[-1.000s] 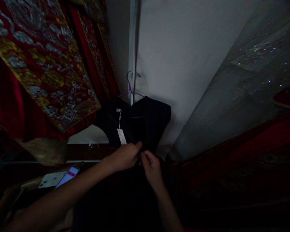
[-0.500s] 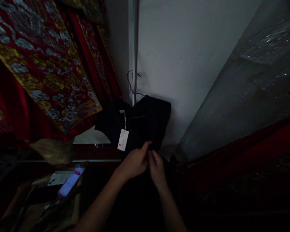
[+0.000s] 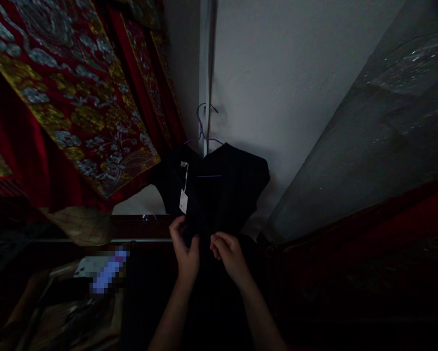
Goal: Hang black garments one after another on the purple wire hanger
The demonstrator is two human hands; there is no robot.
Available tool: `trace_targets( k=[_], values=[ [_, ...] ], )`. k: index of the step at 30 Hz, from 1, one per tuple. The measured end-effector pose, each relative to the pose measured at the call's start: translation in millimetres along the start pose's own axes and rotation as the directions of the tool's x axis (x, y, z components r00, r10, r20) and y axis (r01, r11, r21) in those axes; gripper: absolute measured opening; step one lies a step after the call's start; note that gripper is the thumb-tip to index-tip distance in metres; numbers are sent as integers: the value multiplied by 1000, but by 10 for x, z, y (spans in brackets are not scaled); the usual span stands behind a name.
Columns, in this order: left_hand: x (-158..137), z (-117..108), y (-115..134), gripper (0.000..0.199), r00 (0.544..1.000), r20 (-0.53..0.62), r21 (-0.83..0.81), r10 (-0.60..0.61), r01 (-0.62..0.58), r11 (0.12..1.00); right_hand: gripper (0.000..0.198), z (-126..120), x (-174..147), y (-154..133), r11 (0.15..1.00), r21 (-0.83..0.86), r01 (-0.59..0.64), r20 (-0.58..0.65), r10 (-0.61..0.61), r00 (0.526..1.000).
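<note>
A dark, wide-necked garment (image 3: pixel 246 173) hangs in front of me on a thin purple wire hanger (image 3: pixel 201 126). From its neckline a small white tag (image 3: pixel 183 201) dangles on a cord. My left hand (image 3: pixel 185 251) is just below the tag, in front of the garment, its thumb and fingers spread with a gap between them. My right hand (image 3: pixel 229 251) is closed, fingers pinched together on the front of the garment at the foot of the neck opening. Dim light hides the garment's lower part and exactly which edge is pinched.
Red cloth embroidered in gold and silver (image 3: pixel 90 112) hangs at the left. Behind the garment is a pale wall (image 3: pixel 277 73) with a vertical strip. Clear plastic sheeting (image 3: pixel 368 131) covers something at the right. A lit phone (image 3: pixel 109 270) lies at the lower left.
My left hand has come away from my right, moving left and opening. My right hand has shifted slightly left, still pinched. The tag has turned and hangs a little higher.
</note>
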State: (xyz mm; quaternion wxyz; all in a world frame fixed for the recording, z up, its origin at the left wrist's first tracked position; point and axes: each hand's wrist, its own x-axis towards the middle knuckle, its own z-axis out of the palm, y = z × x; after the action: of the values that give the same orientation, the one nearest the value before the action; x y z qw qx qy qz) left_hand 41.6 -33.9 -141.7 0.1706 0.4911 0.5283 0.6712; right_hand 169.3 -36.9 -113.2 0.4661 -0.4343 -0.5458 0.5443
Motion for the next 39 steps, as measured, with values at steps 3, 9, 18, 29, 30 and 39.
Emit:
trace_targets(
  k=[3,9,18,29,30,39],
  values=[
    [385,-108,-36,60,1000,-18,-4,6,-6,1000,34,10,-8,31,1000,-17,-3,16,3,1000],
    [549,-144,482,51,987,160,-128,-2,23,991,35,34,-1,69,999,-22,-33,19,34,999],
    [267,-112,517,42,994,70,9,82,-83,996,33,36,-116,15,1000,-26,-10,29,11,1000],
    [-199,-41,177,15,909,407,65,-84,62,996,43,12,-31,-211,987,110,-120,117,107,987],
    [-214,-1,203,19,925,372,64,-83,63,996,41,-1,32,-296,986,128,-103,100,91,991],
    [-333,162,-127,26,928,365,171,-71,8,985,22,-51,1217,-1573,934,315,169,-137,-132,982]
  ],
)
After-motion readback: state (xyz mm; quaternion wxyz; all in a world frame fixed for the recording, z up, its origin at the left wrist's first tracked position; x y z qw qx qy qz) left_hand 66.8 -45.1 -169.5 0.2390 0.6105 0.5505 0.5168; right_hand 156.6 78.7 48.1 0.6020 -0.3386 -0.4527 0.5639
